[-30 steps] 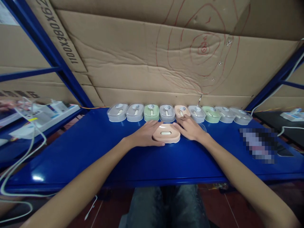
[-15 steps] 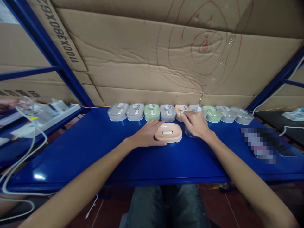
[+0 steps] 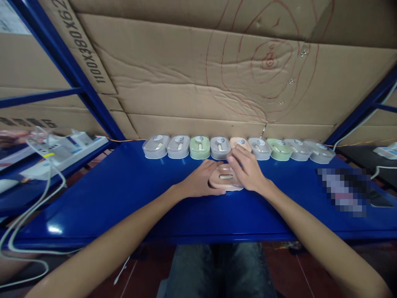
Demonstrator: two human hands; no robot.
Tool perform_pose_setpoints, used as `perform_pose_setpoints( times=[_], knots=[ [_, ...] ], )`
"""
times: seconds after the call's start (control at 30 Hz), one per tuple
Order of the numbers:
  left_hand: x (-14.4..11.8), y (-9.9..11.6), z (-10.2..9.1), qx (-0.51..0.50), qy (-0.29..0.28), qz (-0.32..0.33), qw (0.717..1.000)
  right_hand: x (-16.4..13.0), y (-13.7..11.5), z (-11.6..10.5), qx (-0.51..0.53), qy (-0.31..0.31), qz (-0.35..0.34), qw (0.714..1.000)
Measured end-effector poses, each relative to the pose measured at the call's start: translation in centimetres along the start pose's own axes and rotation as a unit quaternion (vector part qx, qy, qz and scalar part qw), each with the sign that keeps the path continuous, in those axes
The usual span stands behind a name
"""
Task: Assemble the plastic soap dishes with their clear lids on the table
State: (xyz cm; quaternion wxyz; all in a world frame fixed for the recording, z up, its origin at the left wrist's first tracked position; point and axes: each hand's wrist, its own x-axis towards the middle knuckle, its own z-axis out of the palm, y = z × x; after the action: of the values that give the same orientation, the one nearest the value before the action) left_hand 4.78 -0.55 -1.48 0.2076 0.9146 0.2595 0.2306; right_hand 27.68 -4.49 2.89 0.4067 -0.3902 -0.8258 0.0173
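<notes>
The left hand (image 3: pixel 200 183) lies flat on the table (image 3: pixel 124 194), its fingers touching the left side of the peach box (image 3: pixel 223 180). The right hand (image 3: pixel 248 169) presses a clear lid onto it with spread fingers. A row of boxes (image 3: pixel 198 147) stands just behind both hands.

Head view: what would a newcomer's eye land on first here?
Both hands, left hand and right hand, meet on a peach soap-dish-like case mid-way across the bright blue table. Behind them a row of lidded cases, grey, green and peach, lines the cardboard wall.
</notes>
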Motion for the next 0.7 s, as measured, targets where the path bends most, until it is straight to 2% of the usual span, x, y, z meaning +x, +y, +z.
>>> perform_pose_setpoints(
  times=[0.2,0.43,0.6,0.7],
  knots=[
    [0.2,0.4,0.5,-0.004,-0.01,-0.004,1.0,-0.1,-0.7,1.4,-0.048,-0.052,-0.025,0.997],
    [0.4,1.1,0.7,-0.016,-0.026,0.006,1.0,-0.1,-0.2,2.4,-0.1,-0.025,-0.004,0.995],
    [0.6,1.3,1.1,-0.061,0.012,0.02,0.998,0.0,-0.1,2.6,-0.105,-0.002,-0.018,0.994],
    [0.5,1.3,1.2,-0.085,0.029,0.02,0.996,0.1,-0.2,2.1,-0.082,-0.017,-0.022,0.996]
  ],
)
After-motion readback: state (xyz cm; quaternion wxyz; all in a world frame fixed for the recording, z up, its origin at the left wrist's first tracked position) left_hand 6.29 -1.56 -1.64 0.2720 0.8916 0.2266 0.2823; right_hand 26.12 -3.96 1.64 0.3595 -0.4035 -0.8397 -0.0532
